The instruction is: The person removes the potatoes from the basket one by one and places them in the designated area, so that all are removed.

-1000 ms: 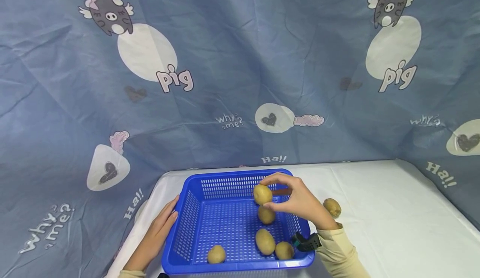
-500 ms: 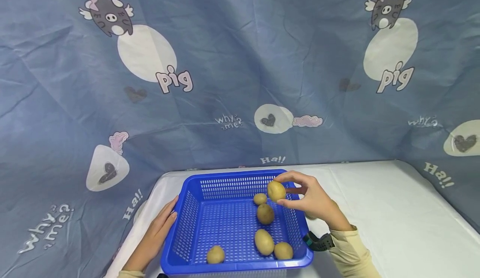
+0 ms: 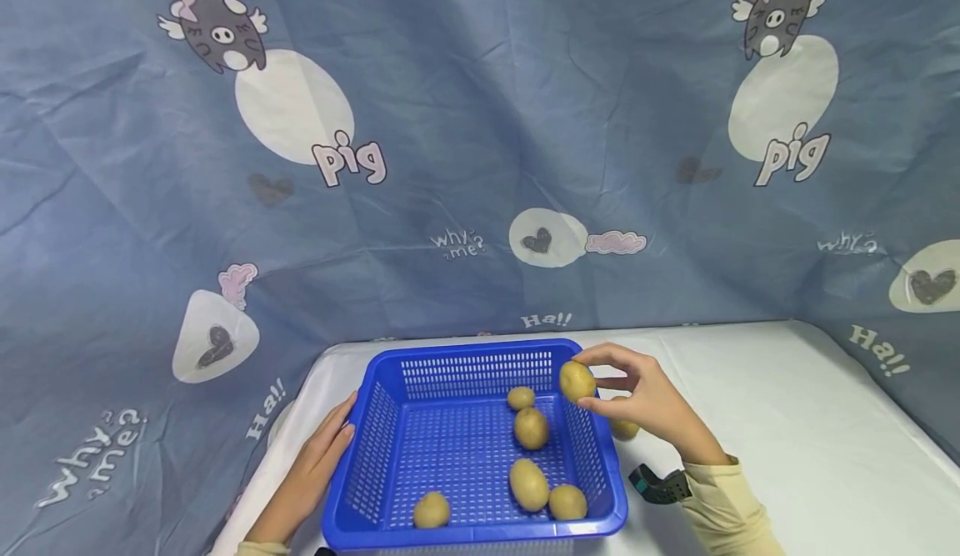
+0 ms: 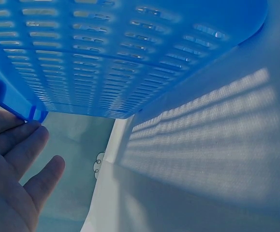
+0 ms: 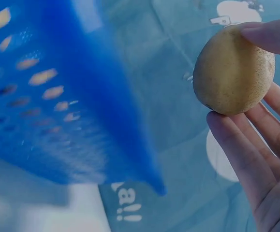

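My right hand [image 3: 641, 393] pinches a potato [image 3: 577, 381] between thumb and fingertips, over the right rim of a blue plastic basket [image 3: 551, 531]. In the right wrist view the potato [image 5: 234, 70] sits between the thumb and the fingertips, apart from the basket wall [image 5: 115, 96]. My left hand [image 3: 311, 468] rests against the basket's left rim with its fingers fairly straight; the left wrist view has the fingertips [image 4: 38, 130] at the rim's underside. Several potatoes lie in the basket, among them a larger one [image 3: 529, 484] and a small one [image 3: 521, 398].
Another potato [image 3: 624, 429] lies on the white tablecloth [image 3: 795, 439] just outside the basket's right side, partly hidden by my right hand. A blue printed curtain [image 3: 450, 122] hangs behind the table. My right wrist wears a dark band [image 3: 660, 485].
My right hand has carried the potato to the right, from above the basket's inside to over its right rim. This uncovered a small potato in the basket. My left hand stays in place.
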Action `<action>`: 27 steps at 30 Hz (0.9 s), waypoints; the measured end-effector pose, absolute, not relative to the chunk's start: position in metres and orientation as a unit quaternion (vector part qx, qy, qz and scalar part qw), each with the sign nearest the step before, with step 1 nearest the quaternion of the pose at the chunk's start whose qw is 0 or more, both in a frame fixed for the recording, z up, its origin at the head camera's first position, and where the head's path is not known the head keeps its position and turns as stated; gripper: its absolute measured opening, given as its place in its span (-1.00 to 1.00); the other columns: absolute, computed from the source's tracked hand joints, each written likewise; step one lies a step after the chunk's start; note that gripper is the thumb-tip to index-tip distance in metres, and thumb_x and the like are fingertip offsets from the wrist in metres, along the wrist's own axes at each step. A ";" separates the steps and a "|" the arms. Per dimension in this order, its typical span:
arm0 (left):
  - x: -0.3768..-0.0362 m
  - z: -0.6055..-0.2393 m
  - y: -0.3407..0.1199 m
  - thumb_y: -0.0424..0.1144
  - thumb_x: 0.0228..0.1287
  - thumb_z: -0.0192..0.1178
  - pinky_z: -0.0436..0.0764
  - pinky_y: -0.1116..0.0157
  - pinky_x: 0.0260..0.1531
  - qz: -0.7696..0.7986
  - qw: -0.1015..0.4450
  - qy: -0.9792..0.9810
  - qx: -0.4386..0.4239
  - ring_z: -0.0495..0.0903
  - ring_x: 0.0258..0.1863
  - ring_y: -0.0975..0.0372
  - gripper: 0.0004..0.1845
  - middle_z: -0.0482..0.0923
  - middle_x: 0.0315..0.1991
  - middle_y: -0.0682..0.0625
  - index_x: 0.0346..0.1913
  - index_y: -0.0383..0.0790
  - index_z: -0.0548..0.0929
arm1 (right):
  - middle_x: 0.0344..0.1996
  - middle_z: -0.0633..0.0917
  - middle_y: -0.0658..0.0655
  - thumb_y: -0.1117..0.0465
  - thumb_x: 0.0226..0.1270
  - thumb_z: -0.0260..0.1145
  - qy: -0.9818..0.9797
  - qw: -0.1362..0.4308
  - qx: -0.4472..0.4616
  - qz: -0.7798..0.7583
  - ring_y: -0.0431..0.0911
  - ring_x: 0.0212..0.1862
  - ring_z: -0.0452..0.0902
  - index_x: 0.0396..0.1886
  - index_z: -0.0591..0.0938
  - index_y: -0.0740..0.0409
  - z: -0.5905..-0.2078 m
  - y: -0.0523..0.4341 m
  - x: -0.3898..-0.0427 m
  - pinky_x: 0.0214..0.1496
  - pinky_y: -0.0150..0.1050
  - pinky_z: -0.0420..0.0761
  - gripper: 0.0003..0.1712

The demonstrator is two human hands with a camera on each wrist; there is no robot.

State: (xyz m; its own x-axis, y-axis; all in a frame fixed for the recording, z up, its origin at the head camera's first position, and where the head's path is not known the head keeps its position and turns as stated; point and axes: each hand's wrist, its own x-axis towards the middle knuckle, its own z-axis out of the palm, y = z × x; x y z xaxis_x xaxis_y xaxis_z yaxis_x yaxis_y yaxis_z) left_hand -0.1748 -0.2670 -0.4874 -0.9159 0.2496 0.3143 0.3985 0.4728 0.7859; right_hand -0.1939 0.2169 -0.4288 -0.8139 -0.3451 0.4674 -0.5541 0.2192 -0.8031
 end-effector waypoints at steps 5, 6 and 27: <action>-0.175 -0.487 -0.267 -0.19 0.71 -0.16 0.07 0.82 0.28 -0.478 0.076 -0.855 -0.185 0.08 0.39 0.81 -0.46 0.21 0.58 -0.31 0.62 -0.20 0.21 | 0.07 0.72 0.22 0.39 0.12 0.60 -0.778 0.093 0.283 0.554 -0.30 0.12 0.65 0.10 0.68 0.16 -0.435 0.225 -0.195 0.13 -0.25 0.76 -0.49; -0.175 -0.487 -0.267 -0.19 0.71 -0.16 0.07 0.82 0.28 -0.478 0.076 -0.855 -0.184 0.08 0.39 0.81 -0.46 0.21 0.58 -0.31 0.62 -0.20 0.21 | 0.07 0.72 0.22 0.38 0.12 0.60 -0.779 0.093 0.280 0.553 -0.30 0.12 0.65 0.10 0.68 0.15 -0.436 0.227 -0.195 0.13 -0.25 0.76 -0.49; -0.175 -0.489 -0.268 -0.13 0.71 -0.15 0.06 0.82 0.27 -0.467 0.064 -0.867 -0.159 0.07 0.40 0.74 -0.45 0.21 0.59 -0.25 0.62 -0.16 0.21 | 0.07 0.73 0.19 0.23 0.14 0.63 -0.830 0.090 0.197 0.514 -0.38 0.09 0.64 0.12 0.67 0.14 -0.457 0.265 -0.193 0.09 -0.35 0.74 -0.47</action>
